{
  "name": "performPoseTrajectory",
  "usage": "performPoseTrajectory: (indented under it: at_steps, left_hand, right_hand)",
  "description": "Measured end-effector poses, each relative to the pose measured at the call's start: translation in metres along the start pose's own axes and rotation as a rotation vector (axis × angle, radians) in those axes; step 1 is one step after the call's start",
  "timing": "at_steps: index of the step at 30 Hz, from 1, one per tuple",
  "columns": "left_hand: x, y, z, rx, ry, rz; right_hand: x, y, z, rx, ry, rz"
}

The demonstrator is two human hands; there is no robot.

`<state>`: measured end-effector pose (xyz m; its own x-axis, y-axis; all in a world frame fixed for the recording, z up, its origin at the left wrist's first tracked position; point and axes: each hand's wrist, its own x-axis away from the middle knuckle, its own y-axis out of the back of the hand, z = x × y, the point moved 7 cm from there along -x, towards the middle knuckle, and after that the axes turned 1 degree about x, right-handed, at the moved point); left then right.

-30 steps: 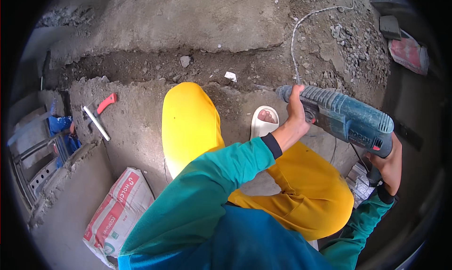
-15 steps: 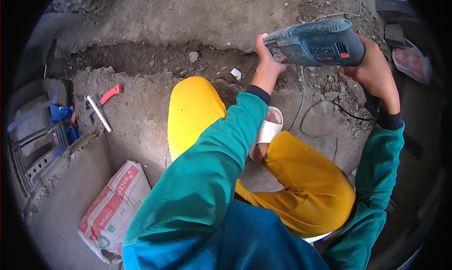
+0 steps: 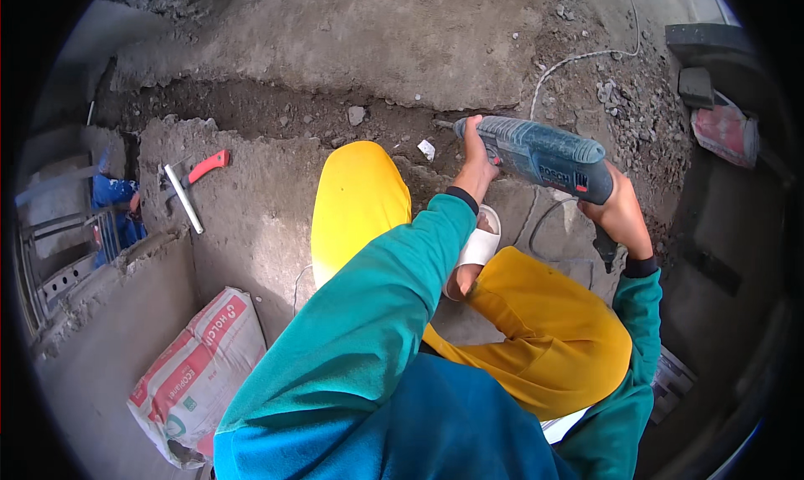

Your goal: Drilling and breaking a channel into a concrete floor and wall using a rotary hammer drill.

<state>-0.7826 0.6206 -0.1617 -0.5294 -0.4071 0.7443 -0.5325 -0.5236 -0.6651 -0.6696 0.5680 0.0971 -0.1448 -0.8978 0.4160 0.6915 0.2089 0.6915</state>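
Note:
A dusty dark blue rotary hammer drill (image 3: 536, 155) lies across my two hands, its bit pointing left at the edge of a trench (image 3: 276, 111) broken into the concrete. My left hand (image 3: 477, 163) is closed around the front of its body, near the chuck. At the back end, my right hand (image 3: 621, 216) wraps the rear handle; part of its grip is hidden behind the tool. The bit's tip is small, and I cannot tell whether it touches the concrete. A white chip (image 3: 426, 150) and a grey stone (image 3: 357, 116) lie left of the bit.
A red-handled tool (image 3: 209, 167) and a white tube (image 3: 183, 198) lie on the concrete at left. A cement bag (image 3: 201, 371) leans by a low wall. Rubble (image 3: 628, 111) and a pale cord (image 3: 578, 59) spread at right. Another person in blue (image 3: 113, 193) is at far left.
The drill has come down and toward me, its rear end dropping most, so it now slants down to the right. My right hand and forearm have moved in to the left.

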Motion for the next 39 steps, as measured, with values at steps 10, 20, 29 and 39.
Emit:
performPoseTrajectory:
  at_steps: [10,20,29,39]
  left_hand:
    - [0.100,-0.005,0.070,-0.351,-0.036,-0.421]
    - [0.027,0.030,-0.049,-0.242,0.035,-0.045]
    - [-0.029,0.054,-0.072,-0.332,-0.055,-0.181]
    - [0.086,0.058,0.016,-0.231,-0.113,-0.491]
  right_hand:
    - [0.137,0.028,-0.070,-0.313,-0.432,-0.131]
    - [0.056,-0.074,-0.022,-0.237,-0.180,-0.256]
    - [-0.004,-0.073,-0.056,-0.328,-0.053,-0.104]
    - [0.100,-0.054,-0.099,-0.584,-0.305,-0.040]
